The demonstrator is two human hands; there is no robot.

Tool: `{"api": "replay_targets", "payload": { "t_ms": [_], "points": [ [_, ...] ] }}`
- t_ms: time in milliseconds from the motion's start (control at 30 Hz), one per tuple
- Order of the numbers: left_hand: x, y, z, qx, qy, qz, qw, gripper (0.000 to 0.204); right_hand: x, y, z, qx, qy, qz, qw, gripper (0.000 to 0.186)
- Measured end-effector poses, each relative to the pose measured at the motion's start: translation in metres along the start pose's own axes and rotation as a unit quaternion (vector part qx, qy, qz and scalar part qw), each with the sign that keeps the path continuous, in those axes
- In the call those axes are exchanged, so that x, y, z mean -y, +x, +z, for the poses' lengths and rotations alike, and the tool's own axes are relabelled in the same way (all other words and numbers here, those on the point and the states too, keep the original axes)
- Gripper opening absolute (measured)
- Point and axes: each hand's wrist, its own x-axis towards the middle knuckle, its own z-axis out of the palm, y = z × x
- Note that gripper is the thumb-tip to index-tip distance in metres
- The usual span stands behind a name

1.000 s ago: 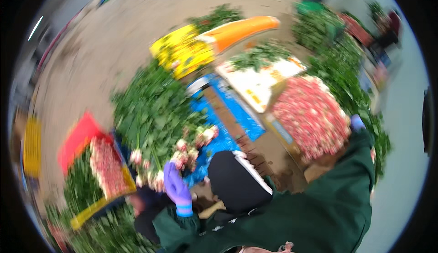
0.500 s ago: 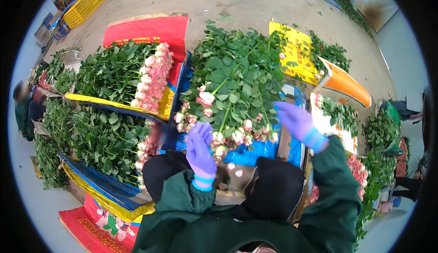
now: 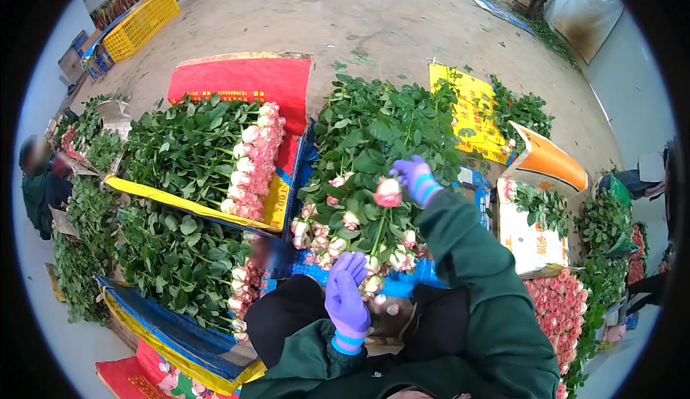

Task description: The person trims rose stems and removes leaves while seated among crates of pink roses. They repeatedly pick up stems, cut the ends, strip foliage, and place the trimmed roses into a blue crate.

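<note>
A flat red sheet with a yellow border (image 3: pixel 248 81) lay on the concrete floor (image 3: pixel 374 18), far beyond and to the left of the right hand in a purple glove (image 3: pixel 415 178). A yellow printed sheet (image 3: pixel 467 115) lay just beyond that hand on its right, and an orange and white cardboard box (image 3: pixel 543 165) stood further right. The right grip was clenched on a single pink rose with a green stem (image 3: pixel 388 193), the bloom just left of the fingers. The left hand in a purple glove (image 3: pixel 346 300) was released, fingers loose, beside the lower end of the stem, over a heap of pale pink roses with green leaves (image 3: pixel 359 147).
</note>
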Motion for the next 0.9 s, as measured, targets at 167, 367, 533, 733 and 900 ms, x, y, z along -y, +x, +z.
{"api": "replay_targets", "payload": {
  "t_ms": [167, 367, 533, 733, 900],
  "points": [
    [0.003, -0.003, -0.005, -0.005, 0.014, 0.007, 1.000, 0.044, 0.060, -0.098, -0.049, 0.185, 0.203, -0.016, 0.961, 0.020],
    [0.015, -0.009, 0.000, 0.024, 0.052, 0.034, 0.998, 0.041, -0.007, -0.172, -0.058, 0.053, -0.067, -0.116, 0.990, 0.025],
    [0.024, -0.017, 0.002, 0.045, 0.084, 0.062, 0.994, 0.040, -0.069, -0.142, -0.092, -0.045, -0.165, -0.161, 0.972, 0.027],
    [0.014, -0.025, 0.014, 0.090, 0.107, 0.058, 0.988, 0.037, -0.023, -0.181, -0.105, 0.049, -0.112, -0.135, 0.983, 0.017],
    [-0.021, -0.050, 0.069, 0.189, 0.106, 0.069, 0.974, 0.039, 0.036, -0.252, -0.142, 0.304, 0.009, -0.172, 0.937, 0.025]
  ]
}}
